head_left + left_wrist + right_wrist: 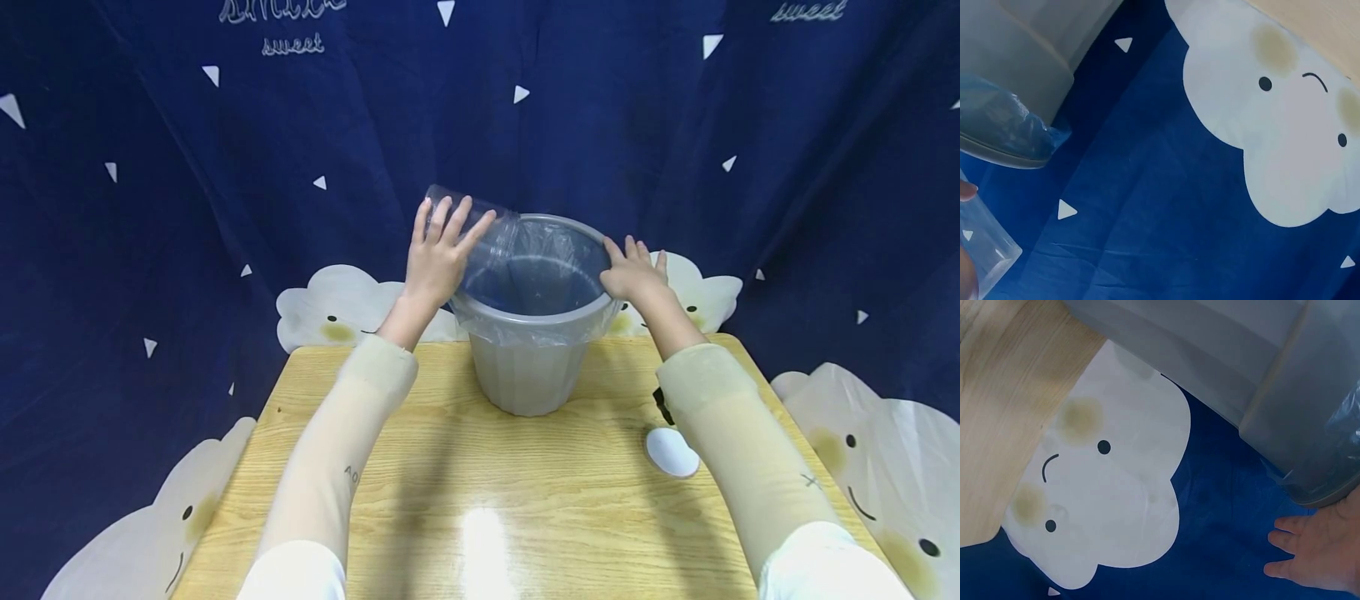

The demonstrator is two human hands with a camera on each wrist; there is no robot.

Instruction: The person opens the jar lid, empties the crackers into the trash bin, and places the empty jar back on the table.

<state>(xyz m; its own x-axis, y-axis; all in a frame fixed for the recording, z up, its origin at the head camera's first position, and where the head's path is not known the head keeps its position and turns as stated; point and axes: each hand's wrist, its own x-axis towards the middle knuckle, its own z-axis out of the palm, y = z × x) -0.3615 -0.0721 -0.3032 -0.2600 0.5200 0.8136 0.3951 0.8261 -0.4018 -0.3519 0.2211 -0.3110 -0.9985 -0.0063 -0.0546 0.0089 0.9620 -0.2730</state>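
A grey bin (528,375) with a clear bag (551,337) folded over its rim stands at the far side of the wooden table. My left hand (438,267) holds a clear plastic jar (487,221) tilted at the bin's left rim, its mouth end toward the inside. In the left wrist view, part of the jar (988,250) shows at the lower left beside the fingers. My right hand (633,271) rests at the bin's right rim with its fingers extended; those fingers (1288,540) are spread outside the rim in the right wrist view.
A round white lid-like disc (672,452) lies on the table (555,500) near my right sleeve. A dark blue curtain (390,125) with white triangles and cloud faces hangs behind and around the table.
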